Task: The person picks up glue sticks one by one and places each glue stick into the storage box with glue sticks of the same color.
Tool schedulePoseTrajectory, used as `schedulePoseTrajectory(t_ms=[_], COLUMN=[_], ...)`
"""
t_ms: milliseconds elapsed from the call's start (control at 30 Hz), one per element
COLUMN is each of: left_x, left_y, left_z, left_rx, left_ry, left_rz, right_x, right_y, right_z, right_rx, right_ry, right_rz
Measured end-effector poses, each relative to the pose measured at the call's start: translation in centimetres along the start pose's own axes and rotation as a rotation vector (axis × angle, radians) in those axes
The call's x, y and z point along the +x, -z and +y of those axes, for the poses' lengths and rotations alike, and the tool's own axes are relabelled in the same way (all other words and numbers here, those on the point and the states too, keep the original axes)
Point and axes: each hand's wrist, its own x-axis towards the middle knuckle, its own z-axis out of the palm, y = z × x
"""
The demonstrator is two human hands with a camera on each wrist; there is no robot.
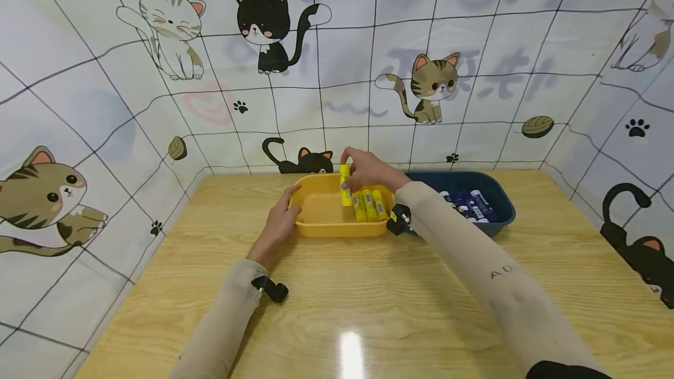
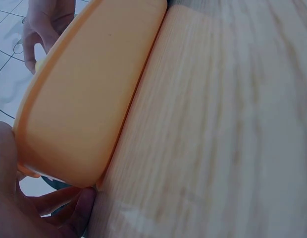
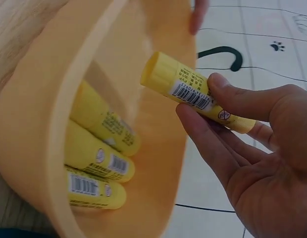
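Observation:
My right hand point(image 1: 371, 169) pinches a yellow glue stick point(image 3: 188, 91) between thumb and fingers, holding it above the yellow basket point(image 1: 342, 230). The label with its barcode shows in the right wrist view. Beneath it, several more yellow glue sticks point(image 1: 370, 206) lie side by side in the basket's right part. At the basket's left end, my left hand point(image 1: 278, 220) grips the rim and wall. In the left wrist view, fingers point(image 2: 76, 210) of that hand curl by the basket's lower corner.
A dark blue basket point(image 1: 502, 215) stands to the right, partly behind my right forearm, with several blue-and-white sticks point(image 1: 474, 206) inside. Both baskets sit near the back of the wooden table point(image 1: 326, 297). A cat-print covering point(image 1: 347, 45) rises behind and at the sides.

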Motion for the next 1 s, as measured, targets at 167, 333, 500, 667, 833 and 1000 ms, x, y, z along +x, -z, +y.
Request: schedulePoseTrajectory(t_ms=[167, 333, 500, 667, 833, 1000], left_x=[0.0, 0.0, -0.1, -0.1, -0.1, 0.0], left_y=[0.2, 0.2, 0.1, 0.1, 0.2, 0.2], left_z=[0.1, 0.1, 0.1, 0.0, 0.0, 0.0], left_rx=[-0.014, -0.02, -0.022, -0.018, -0.023, -0.02], left_ry=[-0.006, -0.007, -0.004, 0.002, 0.0, -0.001], left_rz=[-0.006, -0.019, -0.024, -0.018, -0.014, -0.02], right_x=[0.9, 1.3, 1.3, 1.3, 1.4, 1.5], right_y=[-1.0, -1.6, -1.8, -1.7, -1.8, -2.0], right_z=[0.3, 0.8, 1.3, 1.4, 1.5, 1.5], right_rx=[-0.076, -0.188, -0.292, -0.406, -0.467, -0.456], right_ry=[-0.043, -0.082, -0.122, -0.121, -0.125, -0.145], right_rz=[-0.022, -0.028, 0.0, 0.014, -0.007, -0.015])
